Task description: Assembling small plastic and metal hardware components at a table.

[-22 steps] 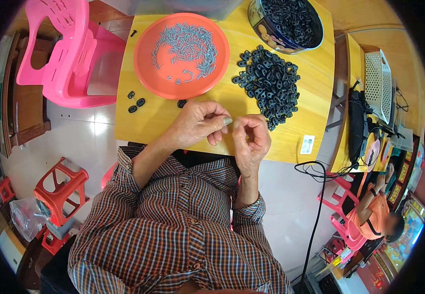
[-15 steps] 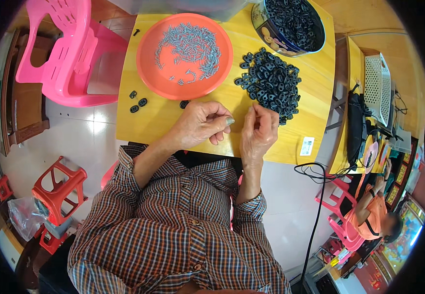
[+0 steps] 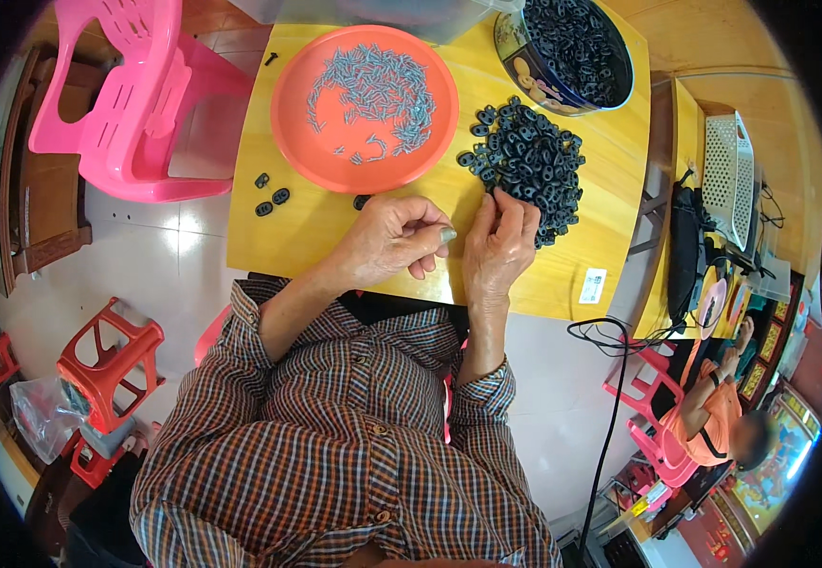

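My left hand [image 3: 394, 243] hovers over the table's near edge, thumb and fingers pinched together; whatever is between them is too small or hidden to name. To its right, my right hand [image 3: 501, 241] reaches the near left edge of a pile of black oval two-holed pieces [image 3: 529, 156]. Its fingertips are bent together against the pile, and I cannot make out what they grip. An orange-red round plate [image 3: 297, 142] lies beyond my left hand, with many small grey screws [image 3: 373, 90] on it. A single black piece [image 3: 361, 202] shows partly between plate and left hand.
Several loose black pieces [image 3: 264, 208] lie on the yellow table [image 3: 316, 227] at left, with a dark screw [image 3: 271, 59] behind. A round tin [image 3: 525, 71] of black pieces stands at back right, near a translucent bin [image 3: 364, 14]. A person [image 3: 714, 417] sits at far right.
My right hand has moved slightly forward, its fingertips now at the pile's edge. My left hand keeps its pinch in nearly the same place. The view has shifted slightly.
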The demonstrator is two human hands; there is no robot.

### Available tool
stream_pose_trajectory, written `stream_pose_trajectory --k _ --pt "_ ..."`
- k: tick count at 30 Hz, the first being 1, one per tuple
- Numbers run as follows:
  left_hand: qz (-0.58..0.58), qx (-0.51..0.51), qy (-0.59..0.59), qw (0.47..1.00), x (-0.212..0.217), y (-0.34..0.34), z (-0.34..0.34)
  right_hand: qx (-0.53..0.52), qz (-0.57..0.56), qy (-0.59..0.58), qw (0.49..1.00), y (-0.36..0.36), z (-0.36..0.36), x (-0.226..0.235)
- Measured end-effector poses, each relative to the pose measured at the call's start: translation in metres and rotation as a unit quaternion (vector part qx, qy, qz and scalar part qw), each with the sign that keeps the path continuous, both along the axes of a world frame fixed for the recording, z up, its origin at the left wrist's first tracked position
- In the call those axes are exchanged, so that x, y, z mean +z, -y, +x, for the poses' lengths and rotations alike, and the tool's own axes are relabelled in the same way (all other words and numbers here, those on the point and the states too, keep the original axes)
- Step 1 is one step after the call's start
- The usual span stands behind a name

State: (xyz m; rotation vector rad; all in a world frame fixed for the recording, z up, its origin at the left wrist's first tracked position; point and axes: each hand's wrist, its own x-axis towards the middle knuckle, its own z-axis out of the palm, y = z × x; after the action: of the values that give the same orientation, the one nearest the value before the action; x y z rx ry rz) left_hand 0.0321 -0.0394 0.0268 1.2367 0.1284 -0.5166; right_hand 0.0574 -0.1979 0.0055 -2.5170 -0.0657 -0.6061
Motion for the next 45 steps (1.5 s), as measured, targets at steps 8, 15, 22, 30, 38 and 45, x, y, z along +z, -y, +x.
stream_pose_trajectory --k 8,15,22,30,38,45 --pt "-0.012 0.014 0.006 1.000 0.000 0.000 0.000 0.020 0.043 -0.019 0.999 -0.007 -0.004 0.009" --pt "-0.002 0.003 0.013 1.000 0.001 -0.002 -0.001 0.016 -0.018 -0.006 1.000 -0.018 0.017 0.011" --pt "-0.018 0.017 0.001 1.000 0.004 -0.005 -0.001 0.034 -0.085 -0.037 0.995 -0.020 0.024 0.013" --pt "-0.029 0.024 0.019 0.999 0.001 -0.007 -0.003 0.055 -0.120 0.011 0.991 -0.018 0.021 0.005" --pt "-0.011 0.031 0.002 0.999 0.002 -0.005 -0.002 0.044 0.220 -0.068 0.972 -0.008 0.006 0.004" --pt "-0.029 0.072 0.030 0.997 0.001 -0.001 0.000 0.008 0.547 -0.288 0.786 -0.001 -0.014 0.030"
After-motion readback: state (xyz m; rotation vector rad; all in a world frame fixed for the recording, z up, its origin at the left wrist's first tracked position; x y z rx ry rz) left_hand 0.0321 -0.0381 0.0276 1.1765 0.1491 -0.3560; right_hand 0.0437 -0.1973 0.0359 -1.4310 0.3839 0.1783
